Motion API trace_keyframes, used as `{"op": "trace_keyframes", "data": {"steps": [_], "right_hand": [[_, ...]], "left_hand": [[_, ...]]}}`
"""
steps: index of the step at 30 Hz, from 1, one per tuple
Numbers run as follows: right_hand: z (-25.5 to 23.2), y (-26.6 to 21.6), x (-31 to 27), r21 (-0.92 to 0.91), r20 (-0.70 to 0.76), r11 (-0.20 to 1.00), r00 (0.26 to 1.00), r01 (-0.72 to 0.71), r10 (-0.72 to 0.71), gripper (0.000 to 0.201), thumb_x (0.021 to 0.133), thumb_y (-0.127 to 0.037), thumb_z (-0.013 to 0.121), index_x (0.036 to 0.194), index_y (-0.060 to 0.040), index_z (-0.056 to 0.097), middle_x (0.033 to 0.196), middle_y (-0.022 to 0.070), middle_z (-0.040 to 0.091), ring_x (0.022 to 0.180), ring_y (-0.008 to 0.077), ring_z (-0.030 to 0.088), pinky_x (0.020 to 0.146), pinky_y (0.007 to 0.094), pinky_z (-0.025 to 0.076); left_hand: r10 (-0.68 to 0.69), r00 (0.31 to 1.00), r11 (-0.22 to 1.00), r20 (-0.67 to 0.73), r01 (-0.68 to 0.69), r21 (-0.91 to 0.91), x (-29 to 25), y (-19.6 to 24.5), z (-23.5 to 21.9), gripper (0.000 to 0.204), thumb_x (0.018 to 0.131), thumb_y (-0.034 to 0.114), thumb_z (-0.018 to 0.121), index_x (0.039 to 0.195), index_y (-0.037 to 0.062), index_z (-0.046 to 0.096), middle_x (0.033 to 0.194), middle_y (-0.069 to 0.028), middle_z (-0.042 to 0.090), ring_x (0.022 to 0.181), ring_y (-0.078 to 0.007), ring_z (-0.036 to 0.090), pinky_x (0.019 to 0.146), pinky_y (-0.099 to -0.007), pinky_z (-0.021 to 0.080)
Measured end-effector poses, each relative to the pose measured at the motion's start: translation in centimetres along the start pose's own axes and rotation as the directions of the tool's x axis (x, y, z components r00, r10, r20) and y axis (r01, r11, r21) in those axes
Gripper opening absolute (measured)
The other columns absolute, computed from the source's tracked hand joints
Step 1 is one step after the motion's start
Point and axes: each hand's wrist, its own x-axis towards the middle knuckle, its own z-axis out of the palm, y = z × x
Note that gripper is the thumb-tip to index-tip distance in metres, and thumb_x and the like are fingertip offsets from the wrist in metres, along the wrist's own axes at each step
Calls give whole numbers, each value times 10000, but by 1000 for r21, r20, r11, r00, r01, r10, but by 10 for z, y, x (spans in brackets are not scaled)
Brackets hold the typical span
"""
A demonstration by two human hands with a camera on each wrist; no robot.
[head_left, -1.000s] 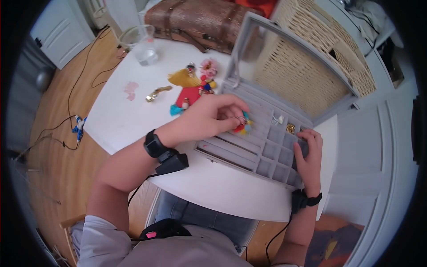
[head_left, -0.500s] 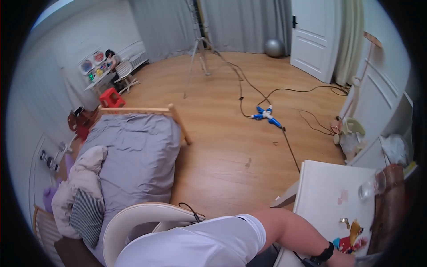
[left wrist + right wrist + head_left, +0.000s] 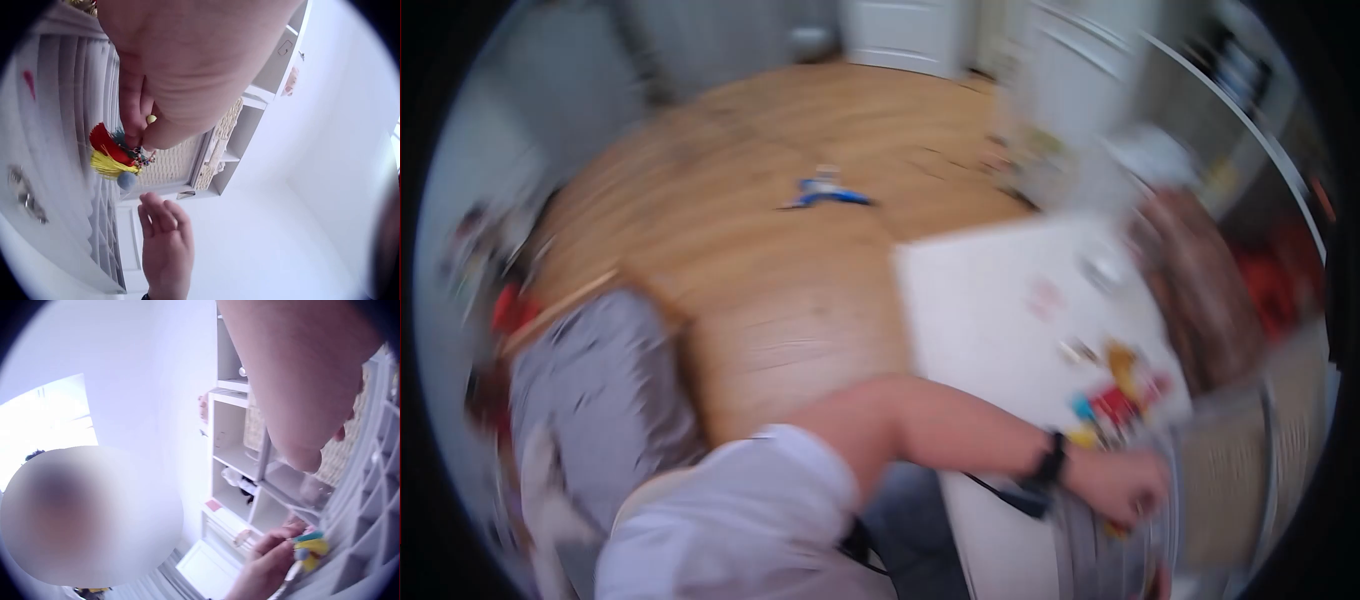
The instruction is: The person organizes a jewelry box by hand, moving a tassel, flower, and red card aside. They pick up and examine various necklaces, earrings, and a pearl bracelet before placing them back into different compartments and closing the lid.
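My left hand (image 3: 1120,485) pinches a tassel earring (image 3: 112,153) between thumb and fingers, over the grey jewelry box. Its red, yellow and teal tassels and a grey-blue pompom hang below the fingertips in the left wrist view. The box has long padded slots (image 3: 69,94) and small square compartments (image 3: 369,506); its lid (image 3: 1225,480) with a clear window stands raised. My right hand (image 3: 167,250) is beside the box with fingers loosely extended and nothing in them. Most of that hand is outside the head view, which is blurred.
On the white table (image 3: 990,290) lie colourful tassel accessories (image 3: 1115,405) and a small gold-toned piece (image 3: 1078,351). A clear cup (image 3: 1105,265) and a brown suitcase (image 3: 1200,290) stand farther back. A bed (image 3: 600,370) and a blue-and-white cable splitter (image 3: 830,192) are off to the left.
The head view swung left to the room, then partly back toward the table, bringing the left hand into fuller view. The left hand stays over the box with the tassel earring.
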Motion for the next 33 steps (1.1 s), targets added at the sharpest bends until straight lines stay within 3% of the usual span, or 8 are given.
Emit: {"op": "trace_keyframes", "data": {"steps": [1, 2, 5, 7, 13, 19, 28, 33], "right_hand": [[14, -24, 6, 183, -19, 983, 1000, -18, 22, 383, 1106, -84, 620, 1459, 42, 540, 1430, 174, 657, 1301, 273, 642, 1111, 380, 503], [-2, 13, -4, 160, 73, 986, 995, 57, -69, 706, 1058, -356, 702, 1592, 20, 436, 1584, 245, 520, 1521, 371, 480, 1303, 490, 315], [18, -23, 0, 277, 243, 938, 960, -207, 140, 875, 1009, -329, 787, 1670, 13, 326, 1635, 229, 477, 1559, 332, 445, 1300, 475, 325], [29, -41, 4, 72, 219, 996, 975, -53, 36, 784, 966, -141, 839, 1590, 21, 392, 1447, 214, 645, 1342, 296, 666, 1139, 407, 521], [30, -10, -3, 82, 136, 988, 983, -134, 123, 335, 981, -56, 803, 1268, -31, 632, 1100, 133, 754, 922, 194, 773, 781, 309, 608], [15, 9, 3, 332, -102, 914, 955, -232, 279, 213, 1015, -8, 755, 1206, -12, 660, 1099, 66, 717, 964, 122, 737, 779, 260, 597], [6, 40, 15, 225, -122, 948, 959, -226, 257, 175, 1037, 15, 712, 1206, -14, 678, 1082, 61, 713, 905, 111, 662, 837, 268, 560], [10, 33, 21, -208, -210, 967, 973, -144, 99, 229, 972, -43, 786, 1183, -41, 698, 1194, 108, 643, 943, 201, 621, 833, 316, 535]], "left_hand": [[-3, 993, 999, 118, 8, -49, -2, 12, -7, 153, 773, 81, 811, 875, 26, 711, 950, -139, 685, 945, -326, 688, 778, -435, 576], [-50, 985, 995, 164, 64, -82, -2, 30, -10, 157, 809, 44, 803, 927, 23, 701, 1059, -129, 672, 1003, -311, 686, 803, -410, 590], [-140, 949, 988, 284, 154, -30, -1, 60, -14, 143, 886, 23, 839, 996, 58, 754, 1165, -95, 674, 1039, -273, 717, 850, -366, 589], [-158, 938, 987, 309, 157, 29, -4, 79, -19, 139, 876, 37, 878, 990, 79, 810, 1108, -71, 665, 986, -216, 702, 817, -345, 575], [-230, 912, 972, 339, 201, 120, -1, 68, -13, 169, 881, 32, 879, 1038, 58, 822, 1053, -63, 677, 907, -192, 699, 761, -316, 567], [-315, 897, 949, 312, 308, 72, 3, 68, -12, 131, 938, -18, 784, 1064, 10, 764, 1031, -101, 731, 862, -203, 705, 736, -304, 576], [-339, 848, 936, 406, 264, 232, -2, 60, -16, 102, 940, -39, 716, 1019, 20, 746, 875, -85, 719, 792, -247, 698, 688, -341, 545], [-284, 883, 956, 373, 230, 183, -5, 58, -14, 100, 938, -23, 720, 1022, 24, 747, 884, -97, 708, 759, -277, 679, 669, -370, 537]]}}
